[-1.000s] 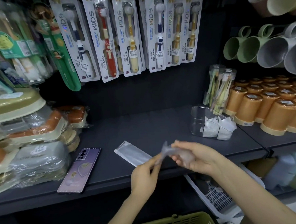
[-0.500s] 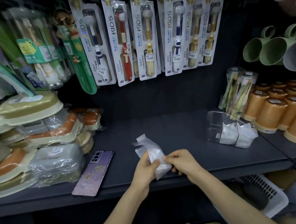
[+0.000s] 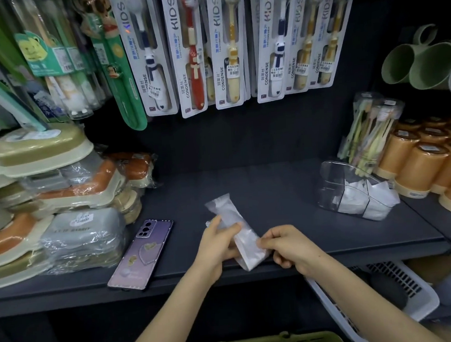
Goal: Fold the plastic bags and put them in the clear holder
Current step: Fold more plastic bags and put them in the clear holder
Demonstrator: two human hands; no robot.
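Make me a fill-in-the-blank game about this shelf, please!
1. The phone lying on the shelf is ____.
2. The left hand and right hand both hold one plastic bag, and the clear holder stands to its ____.
3. The cups standing beside the clear holder are ____.
Missing words: purple, right, orange.

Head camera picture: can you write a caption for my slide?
Left hand and right hand hold a plastic bag over the dark shelf; the clear holder stands to their right.
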